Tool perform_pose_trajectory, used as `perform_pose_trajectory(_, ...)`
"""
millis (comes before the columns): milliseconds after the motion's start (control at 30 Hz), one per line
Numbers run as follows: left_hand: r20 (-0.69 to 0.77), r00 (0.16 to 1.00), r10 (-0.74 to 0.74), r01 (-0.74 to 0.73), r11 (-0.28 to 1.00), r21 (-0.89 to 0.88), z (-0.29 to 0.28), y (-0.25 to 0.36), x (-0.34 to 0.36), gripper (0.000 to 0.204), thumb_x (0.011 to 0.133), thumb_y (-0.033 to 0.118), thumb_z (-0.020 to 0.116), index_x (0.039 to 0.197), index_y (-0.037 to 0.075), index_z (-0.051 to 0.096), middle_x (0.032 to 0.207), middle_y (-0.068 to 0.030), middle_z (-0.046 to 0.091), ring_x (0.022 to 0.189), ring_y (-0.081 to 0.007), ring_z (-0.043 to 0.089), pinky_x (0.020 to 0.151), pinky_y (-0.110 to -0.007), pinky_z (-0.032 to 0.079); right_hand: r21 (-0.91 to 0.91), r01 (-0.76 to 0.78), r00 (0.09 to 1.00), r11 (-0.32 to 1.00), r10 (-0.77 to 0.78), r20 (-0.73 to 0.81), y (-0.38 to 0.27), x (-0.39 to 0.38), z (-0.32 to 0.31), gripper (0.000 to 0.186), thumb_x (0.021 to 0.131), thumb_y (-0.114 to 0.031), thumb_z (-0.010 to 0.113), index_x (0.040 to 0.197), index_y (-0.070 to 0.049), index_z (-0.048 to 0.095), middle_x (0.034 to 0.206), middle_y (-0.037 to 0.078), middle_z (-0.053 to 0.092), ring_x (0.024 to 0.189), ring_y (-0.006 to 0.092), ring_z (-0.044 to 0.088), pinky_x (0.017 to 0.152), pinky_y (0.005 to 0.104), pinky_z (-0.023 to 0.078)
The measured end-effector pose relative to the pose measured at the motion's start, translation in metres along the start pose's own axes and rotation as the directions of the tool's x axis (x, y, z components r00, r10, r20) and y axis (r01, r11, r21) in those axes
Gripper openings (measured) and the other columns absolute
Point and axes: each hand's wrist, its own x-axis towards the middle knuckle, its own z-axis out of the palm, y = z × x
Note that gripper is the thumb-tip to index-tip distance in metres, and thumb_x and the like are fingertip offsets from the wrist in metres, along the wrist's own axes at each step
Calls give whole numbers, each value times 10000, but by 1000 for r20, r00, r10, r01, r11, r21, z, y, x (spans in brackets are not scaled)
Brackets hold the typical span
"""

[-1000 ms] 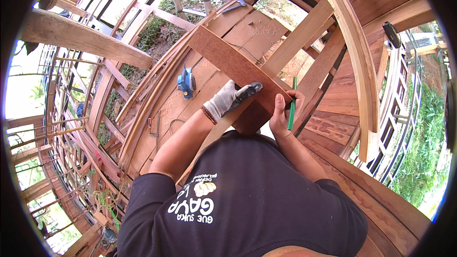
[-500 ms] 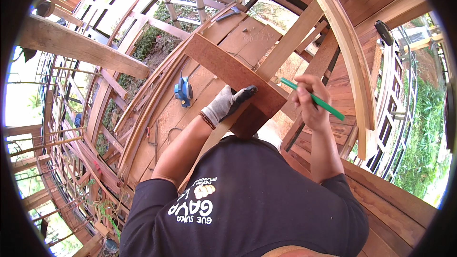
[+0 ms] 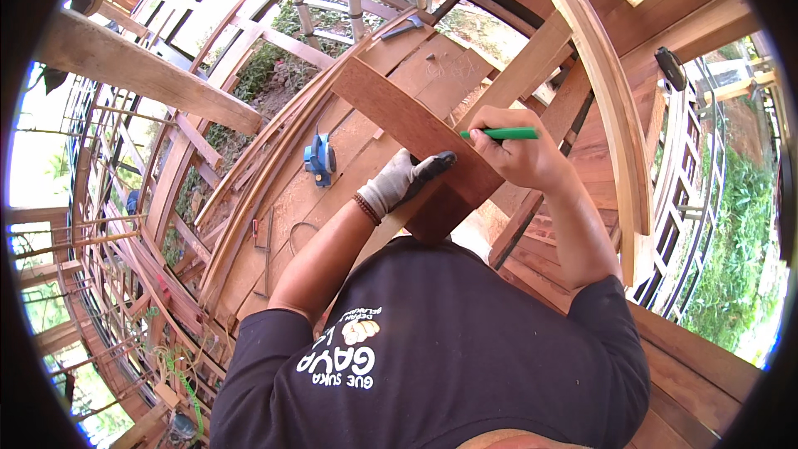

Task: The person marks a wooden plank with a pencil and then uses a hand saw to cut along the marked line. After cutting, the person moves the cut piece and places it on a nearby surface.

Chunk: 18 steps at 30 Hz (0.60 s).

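Plank (image 3: 399, 108) in left grip (image 3: 407, 180), pen (image 3: 514, 133) in right grip (image 3: 517, 152) at plank's edge, power tool (image 3: 317, 161) farther left

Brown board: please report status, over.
Left hand grips brown board. Right hand holds green writing tool, tip near board's edge. Blue power tool sits apart.

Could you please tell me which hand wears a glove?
The left hand, gripping the reddish-brown board, wears a grey glove; the right hand, holding the green pencil, is bare.

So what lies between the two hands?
Part of the reddish-brown board lies between the gloved left hand and bare right hand, as the head view shows.
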Motion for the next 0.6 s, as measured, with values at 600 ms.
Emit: perform_pose_trajectory(600, -48, 998, -45, 36, 985, -170, 6, 14, -6, 507, 874, 321, 735, 1231, -4, 581, 1151, -42, 636, 1032, -127, 584, 876, -278, 477, 294, -382, 854, 876, 456, -250, 25, -105, 73, 374, 902, -244, 707, 1152, 7, 588, 915, 100, 648, 824, 149, 611, 716, 302, 499)
